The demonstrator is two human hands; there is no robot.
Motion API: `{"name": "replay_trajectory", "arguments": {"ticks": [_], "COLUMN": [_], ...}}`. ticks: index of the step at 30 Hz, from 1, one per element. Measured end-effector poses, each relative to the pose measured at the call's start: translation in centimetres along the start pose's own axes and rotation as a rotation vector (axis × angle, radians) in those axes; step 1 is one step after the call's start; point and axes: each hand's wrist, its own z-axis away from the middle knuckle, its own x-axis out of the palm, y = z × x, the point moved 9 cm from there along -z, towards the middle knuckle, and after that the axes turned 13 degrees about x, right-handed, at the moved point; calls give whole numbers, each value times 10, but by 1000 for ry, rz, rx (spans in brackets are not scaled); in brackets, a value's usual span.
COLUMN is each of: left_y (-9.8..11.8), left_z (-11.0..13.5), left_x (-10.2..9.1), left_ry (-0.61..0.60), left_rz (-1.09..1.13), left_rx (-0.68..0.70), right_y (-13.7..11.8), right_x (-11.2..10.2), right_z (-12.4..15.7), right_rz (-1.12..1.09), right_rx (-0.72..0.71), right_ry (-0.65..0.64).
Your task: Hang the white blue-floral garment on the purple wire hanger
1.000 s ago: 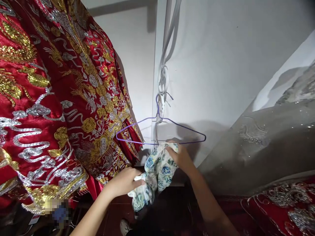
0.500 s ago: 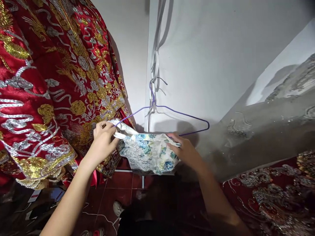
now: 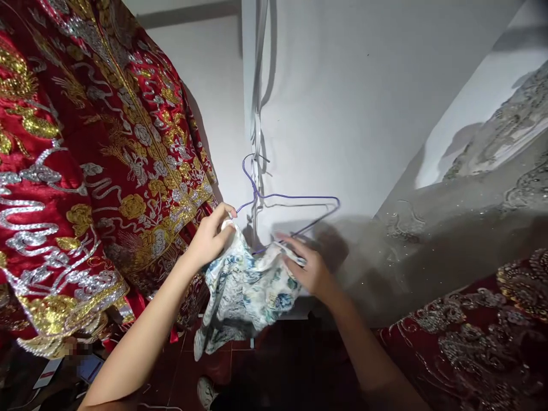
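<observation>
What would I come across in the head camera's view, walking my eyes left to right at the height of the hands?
Red embroidered jacket → left hand → floral garment → right hand → grey sparkly fabric → dark red embellished fabric.

At the left side of the purple hanger (image 3: 299,197) the left hand (image 3: 209,237) is bare, below its right side the right hand (image 3: 311,268) is bare too, both slim forearms (image 3: 148,328) are uncovered, and far beneath it a pale, rounded shoe (image 3: 205,393) shows beside black clothing (image 3: 240,399).
</observation>
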Motion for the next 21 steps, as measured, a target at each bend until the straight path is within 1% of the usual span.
{"name": "replay_trajectory", "arguments": {"ticks": [2,4,5,6,8,9,12,15,18,19,21], "left_y": [-6,-6,-5,-3,-2,-4,-11,-20,-26,-28,-32], "left_z": [2,2,1,0,-2,-3,-6,-7,-6,-6,-4], "left_x": [-4,-6,-6,-5,-5,-7,-14,-20,-31,-37,-52], "left_ry": [0,-45,-85,-130,-201,-218,-229,-225,-196,-156,-38], "left_rz": [-16,-52,-56,-52,-44,-48,-80,-105,-124,-132,-151], "left_rx": [-48,-54,-41,-25,-3,2,17,28,33,38,35], "right_y": [20,38,43,46,46,44,38,39,46,51,63], "right_x": [-37,-73,-86,-95,-104,-107,-112,-111,-108,-106,-98], "right_z": [1,-2,-7,-14,-34,-44,-65,-73,-68,-64,-54], "right_rz": [-62,-90,-74,-42,32,50,13,-58,-155,-200,-315], "right_rx": [67,108,110,104,85,81,98,165,220,242,318], "right_ry": [206,397,451,468,453,449,470,427,297,226,60]}}
